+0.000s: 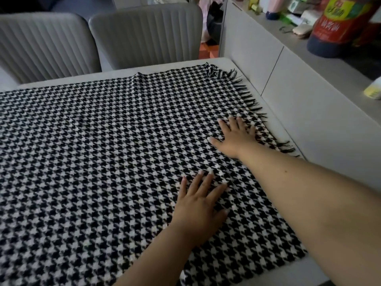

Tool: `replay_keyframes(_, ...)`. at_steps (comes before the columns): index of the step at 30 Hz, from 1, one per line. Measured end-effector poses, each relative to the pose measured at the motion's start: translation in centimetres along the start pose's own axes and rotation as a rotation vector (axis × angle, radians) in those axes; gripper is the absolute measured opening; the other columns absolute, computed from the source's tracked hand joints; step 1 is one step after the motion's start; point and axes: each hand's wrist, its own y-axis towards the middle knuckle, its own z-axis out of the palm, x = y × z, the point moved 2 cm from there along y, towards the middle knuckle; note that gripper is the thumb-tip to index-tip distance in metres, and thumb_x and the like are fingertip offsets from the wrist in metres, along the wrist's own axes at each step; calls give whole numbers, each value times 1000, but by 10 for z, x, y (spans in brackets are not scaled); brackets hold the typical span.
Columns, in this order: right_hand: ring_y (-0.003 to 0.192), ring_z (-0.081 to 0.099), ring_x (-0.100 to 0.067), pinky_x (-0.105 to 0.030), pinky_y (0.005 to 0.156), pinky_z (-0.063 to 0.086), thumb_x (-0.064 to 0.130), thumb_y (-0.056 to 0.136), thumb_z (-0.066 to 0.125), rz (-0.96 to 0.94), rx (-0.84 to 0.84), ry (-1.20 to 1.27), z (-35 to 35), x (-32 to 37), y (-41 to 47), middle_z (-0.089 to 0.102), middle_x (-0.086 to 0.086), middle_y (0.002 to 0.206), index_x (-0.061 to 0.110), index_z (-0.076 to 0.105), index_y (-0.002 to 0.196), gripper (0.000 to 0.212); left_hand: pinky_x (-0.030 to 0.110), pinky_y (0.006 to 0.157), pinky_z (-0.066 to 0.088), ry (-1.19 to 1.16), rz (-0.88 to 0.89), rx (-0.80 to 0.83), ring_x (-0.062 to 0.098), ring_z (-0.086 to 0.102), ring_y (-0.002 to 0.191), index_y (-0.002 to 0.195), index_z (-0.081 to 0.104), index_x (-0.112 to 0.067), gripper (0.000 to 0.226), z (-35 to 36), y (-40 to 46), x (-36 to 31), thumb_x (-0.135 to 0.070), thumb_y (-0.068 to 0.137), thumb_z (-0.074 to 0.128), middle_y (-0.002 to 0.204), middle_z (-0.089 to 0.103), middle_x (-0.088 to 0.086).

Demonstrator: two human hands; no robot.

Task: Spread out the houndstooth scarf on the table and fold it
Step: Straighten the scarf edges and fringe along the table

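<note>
The houndstooth scarf [107,153] lay spread flat over most of the table [276,112], running off the left edge of view, its fringe [249,96] along the right side. One small fold stood up at the far edge, and the far right corner was bunched. Both hands lay palm down on the cloth with fingers straight and spread, holding nothing. The right hand [235,137] pressed near the fringe on the right; the left hand [200,205] pressed nearer, a little to its left. Two grey ribbed chairs [144,34] stood beyond the table, and a large bottle [340,23] stood on the counter [288,38] at right.
</note>
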Motion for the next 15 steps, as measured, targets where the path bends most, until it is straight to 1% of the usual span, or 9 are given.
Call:
replay_keyframes(2, 144, -23, -25, -59, 113, -10, 78, 84, 14, 39, 18, 11, -1, -7, 0, -22, -1, 158, 35, -16, 148, 83, 46, 117, -17, -76, -40, -33, 9, -26, 142, 149, 5, -46, 61, -6, -9, 8, -61, 94, 28, 161, -10, -11)
replay_keyframes(4, 143, -24, -24, -57, 114, -10, 77, 85, 15, 83, 33, 16, -7, -16, 0, -25, -2, 157, 33, -17, 149, 83, 48, 116, -17, -127, -168, -97, 11, -24, 143, 148, 5, -47, 61, -14, -24, 23, -60, 94, 31, 161, -9, -10)
replay_keyframes(6, 144, -23, -24, -56, 116, -7, 74, 86, 18, 128, 60, 31, -14, -24, 2, -24, -2, 157, 31, -15, 149, 83, 49, 114, -19, -123, -318, -128, 17, -24, 144, 148, 2, -48, 63, -20, -42, 43, -63, 93, 30, 160, -13, -7)
replay_keyframes(8, 145, -20, -23, -56, 116, -3, 73, 87, 24, 178, 88, 37, -22, -25, 2, -21, -1, 158, 29, -11, 151, 85, 53, 114, -18, -104, -444, -101, 22, -25, 144, 147, -2, -49, 68, -20, -63, 62, -66, 90, 29, 159, -18, -4)
replay_keyframes(9, 146, -17, -25, -57, 116, 0, 74, 86, 27, 201, 87, 39, -25, -22, 1, -18, -2, 159, 28, -8, 151, 88, 55, 114, -17, -99, -477, -70, 22, -27, 143, 147, -5, -49, 69, -18, -71, 68, -68, 89, 29, 159, -21, -4)
replay_keyframes(11, 146, -10, -31, -57, 116, 3, 76, 84, 29, 170, 33, 13, -26, -5, -7, -11, -6, 160, 26, -5, 152, 92, 55, 113, -19, -83, -480, -18, 22, -33, 140, 146, -9, -50, 72, -12, -81, 71, -71, 88, 28, 157, -27, -4)
replay_keyframes(13, 146, -6, -34, -59, 115, 6, 78, 81, 28, 46, -30, -5, -14, 13, -20, -7, -6, 160, 31, -5, 151, 91, 55, 111, -22, -84, -468, -18, 24, -37, 138, 145, -12, -52, 74, -9, -79, 65, -74, 86, 27, 153, -32, -4)
replay_keyframes(15, 146, -9, -33, -63, 113, 4, 83, 78, 23, -20, -35, -23, 4, 16, -32, -9, -4, 160, 37, -8, 150, 91, 56, 110, -24, -82, -454, -18, 27, -38, 137, 145, -13, -52, 76, -8, -72, 57, -77, 84, 26, 152, -34, -5)
